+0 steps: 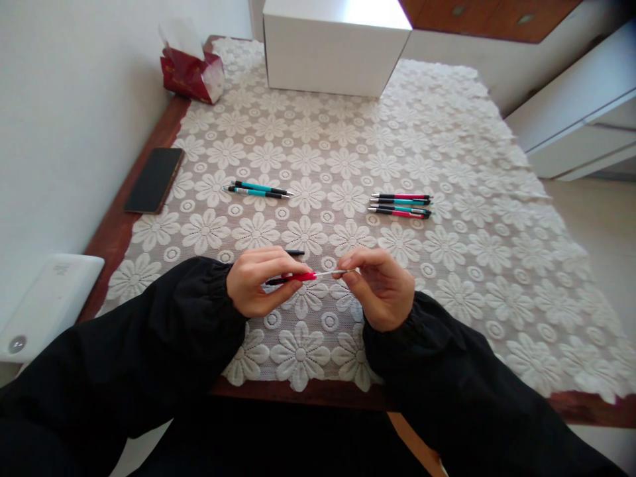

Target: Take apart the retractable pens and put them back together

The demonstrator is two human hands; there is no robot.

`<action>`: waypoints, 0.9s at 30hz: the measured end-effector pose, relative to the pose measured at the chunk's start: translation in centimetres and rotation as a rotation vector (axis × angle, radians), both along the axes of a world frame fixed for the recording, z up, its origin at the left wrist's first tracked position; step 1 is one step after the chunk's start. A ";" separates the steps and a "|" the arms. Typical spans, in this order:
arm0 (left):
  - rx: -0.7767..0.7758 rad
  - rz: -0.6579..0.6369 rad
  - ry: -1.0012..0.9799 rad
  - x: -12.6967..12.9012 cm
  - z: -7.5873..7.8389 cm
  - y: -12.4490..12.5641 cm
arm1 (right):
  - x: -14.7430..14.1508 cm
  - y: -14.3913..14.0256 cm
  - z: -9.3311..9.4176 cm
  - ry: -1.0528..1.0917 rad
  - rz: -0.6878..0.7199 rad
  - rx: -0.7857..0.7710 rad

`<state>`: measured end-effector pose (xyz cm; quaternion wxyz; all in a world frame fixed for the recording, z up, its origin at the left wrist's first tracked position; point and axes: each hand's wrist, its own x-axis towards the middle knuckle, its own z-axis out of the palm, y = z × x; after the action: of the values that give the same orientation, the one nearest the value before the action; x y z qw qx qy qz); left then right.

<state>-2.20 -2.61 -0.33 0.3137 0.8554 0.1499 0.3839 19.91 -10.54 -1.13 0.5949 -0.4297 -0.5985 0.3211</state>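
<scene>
"Who holds what?"

"Left hand (261,278) pinches a red barrel (301,277), right hand (380,285) a thin rod (326,272) at its mouth, by the table's near edge (342,395)."

"Handled well how?"

"Keeping both in line, lightly, probably spares the rod a bend. Teal pens (263,188) lie beyond."

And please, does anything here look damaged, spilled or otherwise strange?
I see nothing spilled or broken. Only the red plastic barrel in the left hand looks unusual: a thin pale rod, pinched by the right hand, sticks out of its end, whereas the two teal-and-black pens farther off look whole.
</scene>
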 end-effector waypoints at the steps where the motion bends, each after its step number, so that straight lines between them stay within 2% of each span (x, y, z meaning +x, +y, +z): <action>1: -0.003 -0.002 0.000 0.0 0.0 0.0 | 0.1 0.0 0.0 -0.013 0.000 0.004; 7: -0.009 -0.015 -0.003 0.0 0.1 -0.1 | 0.2 0.0 0.2 -0.052 -0.015 0.035; 12: 0.001 -0.026 -0.022 0.1 0.1 0.1 | 0.1 0.1 0.4 0.005 -0.031 0.067; 22: 0.007 -0.026 -0.010 0.0 -0.1 0.1 | 0.1 0.0 0.3 0.050 0.007 0.055; 27: 0.008 -0.031 -0.033 0.0 -0.1 0.2 | 0.3 0.0 0.2 0.007 -0.035 0.046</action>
<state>-2.16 -2.40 -0.41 0.3184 0.8526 0.1301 0.3935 20.21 -10.54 -0.89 0.6124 -0.4251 -0.5962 0.2982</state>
